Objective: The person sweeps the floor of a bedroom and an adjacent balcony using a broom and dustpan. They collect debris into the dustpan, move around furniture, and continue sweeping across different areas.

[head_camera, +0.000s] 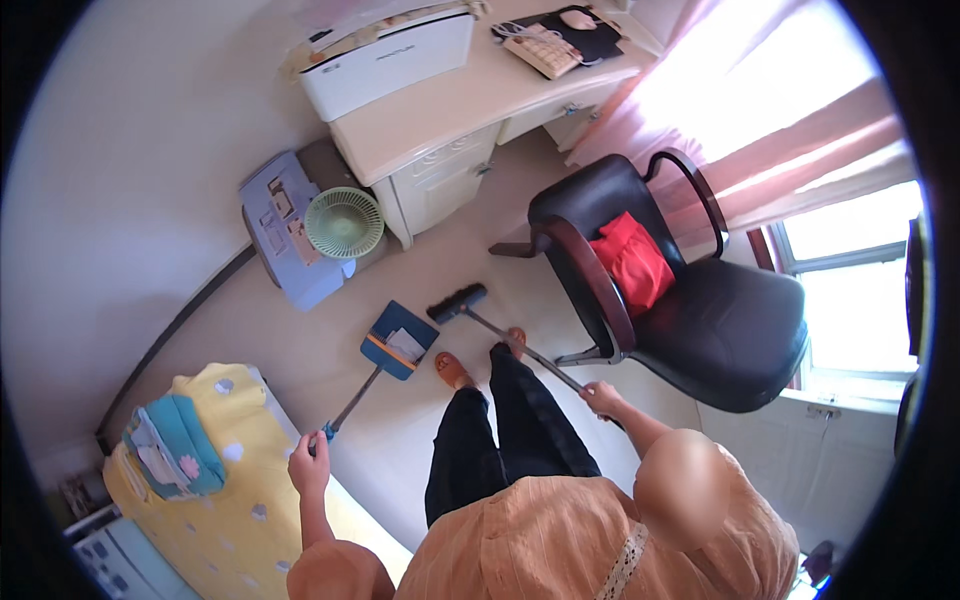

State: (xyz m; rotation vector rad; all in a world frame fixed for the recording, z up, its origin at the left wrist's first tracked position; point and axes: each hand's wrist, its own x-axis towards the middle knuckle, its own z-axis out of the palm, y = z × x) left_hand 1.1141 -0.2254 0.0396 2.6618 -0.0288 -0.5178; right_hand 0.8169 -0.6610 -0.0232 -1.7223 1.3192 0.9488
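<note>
My left hand (308, 461) grips the handle of a long-handled dustpan (387, 316), whose blue pan rests on the floor. A crumpled whitish piece of litter (406, 344) lies in the pan, behind its orange comb edge. In my right hand (602, 398) is the stick of a broom (517, 346). The dark-bristled broom head (456, 302) is on the floor, just right of the pan's front edge and apart from it. Both tools reach the floor ahead of my feet, which wear orange-brown sandals (451, 369).
A black armchair (720, 330) with a red cloth (634, 262) stands close on the right. Ahead are a white desk (420, 112) with a printer (390, 64), a green waste basket (344, 223) and a bluish box (277, 217). A bed (247, 480) with yellow bedding borders the left.
</note>
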